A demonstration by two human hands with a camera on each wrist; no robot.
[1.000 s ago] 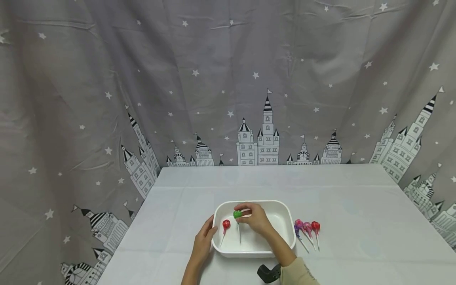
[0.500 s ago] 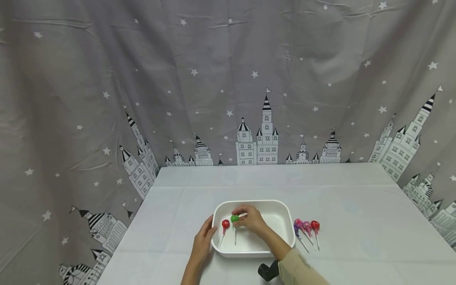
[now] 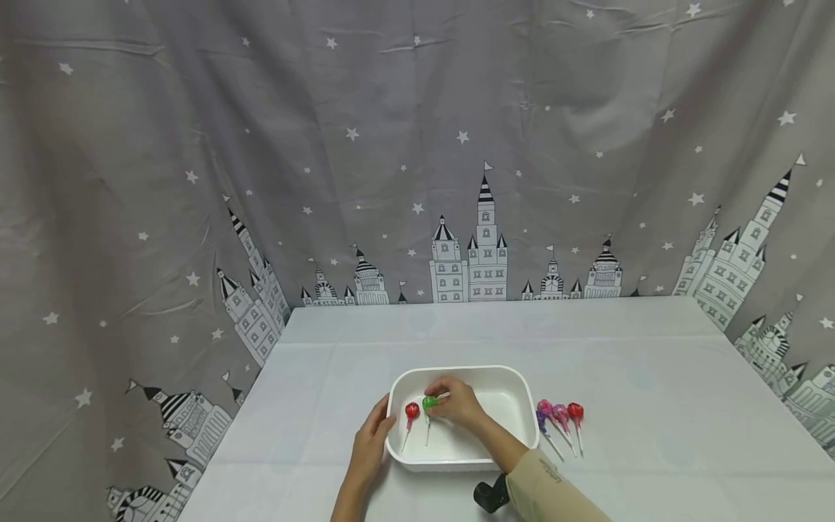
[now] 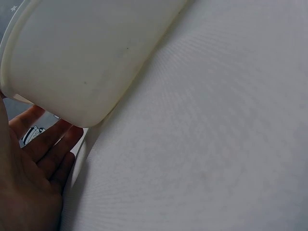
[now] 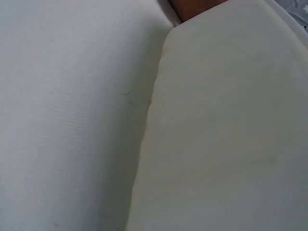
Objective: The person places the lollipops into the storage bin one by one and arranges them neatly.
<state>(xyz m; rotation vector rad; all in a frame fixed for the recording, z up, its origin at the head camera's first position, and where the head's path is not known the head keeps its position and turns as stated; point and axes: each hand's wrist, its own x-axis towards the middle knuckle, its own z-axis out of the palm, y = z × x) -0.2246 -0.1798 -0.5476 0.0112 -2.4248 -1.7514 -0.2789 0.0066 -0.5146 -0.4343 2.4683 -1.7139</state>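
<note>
**Green lollipop being set into the white tray**

Head view: right hand [image 3: 457,403] is over the white tray [image 3: 505,377], fingers pinched on the green lollipop [image 3: 429,402], head low in the tray's left half, stick pointing toward the near side. Red lollipop [image 3: 412,411] already lies in the tray just left of it, not touching as far as I can tell. Left hand [image 3: 372,435] rests with fairly straight fingers against the tray's left outer wall, steadying it. Three more lollipops [image 3: 559,417] lie on the table [image 3: 652,406] just right of the tray, outside it. Step in hand, as I judge: placing, with release not yet done. Next move calls for letting the pinch go with the candy flat on the tray floor, then reaching right for one of the three

Left wrist view: left hand [image 4: 33,168] with fingers loosely extended beside the tray's outer wall [image 4: 86,53], tablecloth below; nothing gripped

Right wrist view: only the tray's wall [image 5: 226,125] and tablecloth; the hand's fingers and the green lollipop are out of frame
</note>
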